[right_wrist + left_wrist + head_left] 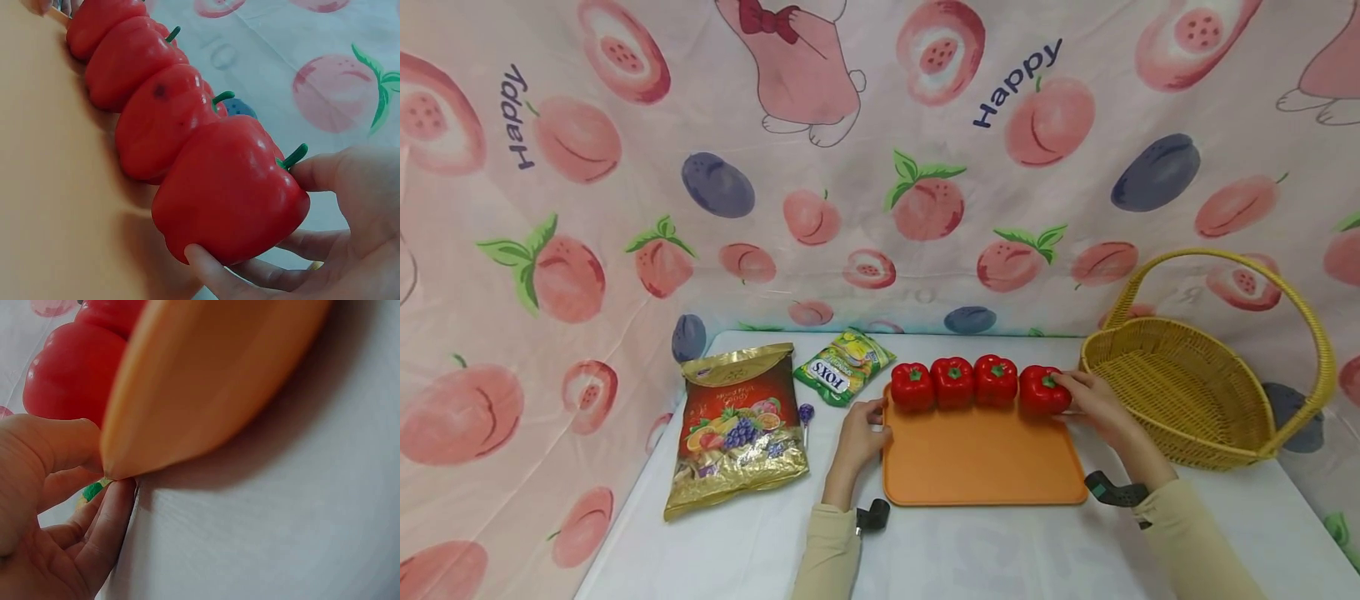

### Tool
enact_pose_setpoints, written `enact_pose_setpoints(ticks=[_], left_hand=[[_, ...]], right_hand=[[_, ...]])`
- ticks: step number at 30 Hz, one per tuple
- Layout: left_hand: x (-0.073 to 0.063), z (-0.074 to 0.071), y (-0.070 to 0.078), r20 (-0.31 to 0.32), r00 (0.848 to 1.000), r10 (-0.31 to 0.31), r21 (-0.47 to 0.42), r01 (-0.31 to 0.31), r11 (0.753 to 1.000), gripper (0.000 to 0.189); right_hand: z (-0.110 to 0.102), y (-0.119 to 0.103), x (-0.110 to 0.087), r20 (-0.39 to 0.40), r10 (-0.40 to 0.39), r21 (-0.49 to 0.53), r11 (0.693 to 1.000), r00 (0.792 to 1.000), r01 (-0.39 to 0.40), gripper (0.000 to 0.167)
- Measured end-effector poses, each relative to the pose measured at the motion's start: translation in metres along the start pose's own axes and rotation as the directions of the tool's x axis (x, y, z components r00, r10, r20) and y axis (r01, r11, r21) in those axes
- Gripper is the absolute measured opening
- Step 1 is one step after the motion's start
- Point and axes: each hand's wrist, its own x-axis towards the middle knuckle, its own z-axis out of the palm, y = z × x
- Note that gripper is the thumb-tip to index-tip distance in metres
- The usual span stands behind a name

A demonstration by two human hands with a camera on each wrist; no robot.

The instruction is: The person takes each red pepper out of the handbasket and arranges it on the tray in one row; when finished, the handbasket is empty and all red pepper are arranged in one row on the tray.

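Observation:
Several red bell peppers with green stems stand in a row along the back of an orange tray [985, 467]. My right hand [1097, 400] grips the rightmost bell pepper [1043, 391], fingers and thumb around its side. In the right wrist view that bell pepper [231, 194] sits in front of the others, and a shadow lies beneath it on the tray. At the tray's left edge, my left hand [859, 437] pinches the rim. The left wrist view shows the thumb on one side of the tray rim [115, 431] and the fingers on the other.
A yellow wicker basket [1165, 387] with a tall handle stands at the right. On the left lie a mixed fruit candy bag [737, 429], a purple lollipop [806, 413] and a green Fox's candy packet [844, 365]. A fruit-print cloth [865, 183] hangs behind the white table.

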Motion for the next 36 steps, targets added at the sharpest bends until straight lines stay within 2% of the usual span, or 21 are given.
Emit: enact_pose_setpoints(ticks=[7,14,23,36], left_hand=[[0.0,-0.001,0.0,0.0,1.0,0.019,-0.003,-0.019,1.0,0.049],[0.0,-0.002,0.0,-0.012,0.997,0.082,0.006,-0.082,0.997,0.049],[0.001,-0.002,0.001,-0.004,0.998,0.06,0.008,-0.06,0.998,0.048],[-0.001,-0.002,0.002,0.007,1.0,0.012,0.001,-0.012,1.0,0.047]], right_hand=[[0.001,0.004,0.004,-0.019,0.028,0.042,0.999,0.999,-0.027,0.061],[0.0,0.007,0.01,-0.021,0.075,0.085,0.994,0.997,-0.073,0.067],[0.0,0.007,0.017,-0.022,0.101,0.123,0.988,0.995,-0.098,0.067],[0.003,0.005,0.021,-0.055,0.122,0.11,0.987,0.991,-0.116,0.067]])
